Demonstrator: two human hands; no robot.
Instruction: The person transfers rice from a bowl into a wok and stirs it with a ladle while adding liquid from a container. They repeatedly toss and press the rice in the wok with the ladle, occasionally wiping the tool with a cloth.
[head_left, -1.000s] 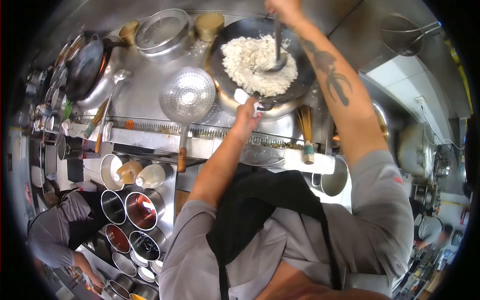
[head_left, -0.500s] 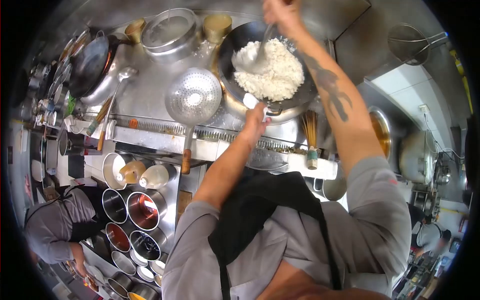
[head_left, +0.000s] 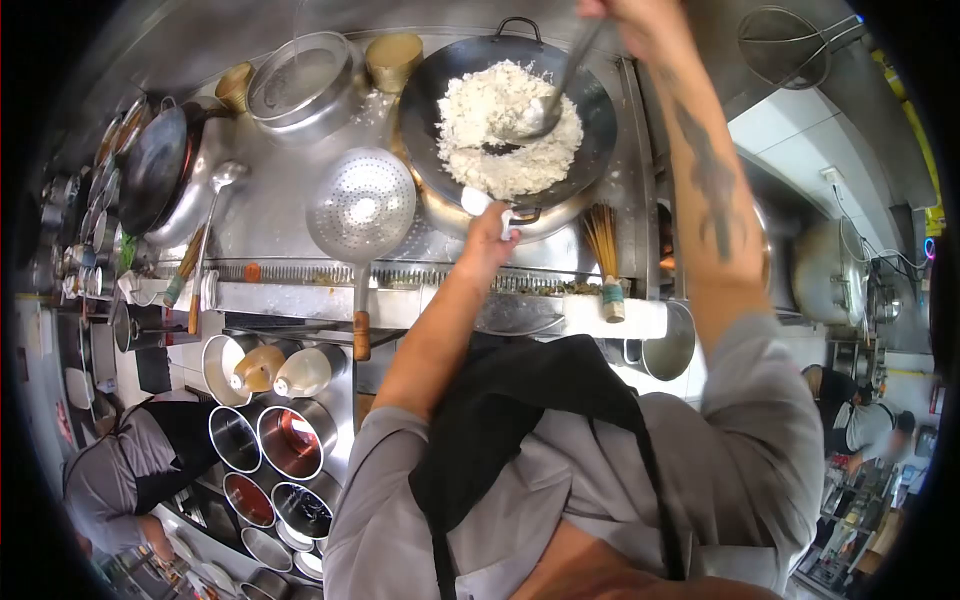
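A dark wok (head_left: 592,165) sits over the burner, with a heap of white rice (head_left: 490,105) in it. My left hand (head_left: 490,238) is closed around the wok's near handle, with a folded white cloth (head_left: 476,201) between hand and metal. At the top edge, my right hand (head_left: 645,22) grips a ladle (head_left: 572,75) by its handle; the fingers are partly cut off by the frame. The ladle's bowl rests in the right part of the rice. Dark wok metal shows through a gap beside it. The wok's far loop handle (head_left: 518,22) stands free.
Left of the wok lies a perforated strainer (head_left: 362,205), near a lidded steel pot (head_left: 300,85). A bamboo brush (head_left: 606,250) stands to the right. Sauce pots (head_left: 297,440) and bottles (head_left: 304,372) fill the lower left. Co-workers (head_left: 130,465) (head_left: 865,425) stand at both sides.
The ladle has swung from the rice's left side to its right, and my right hand has moved right. The rice has shifted and a gap has opened. My left hand keeps its hold.
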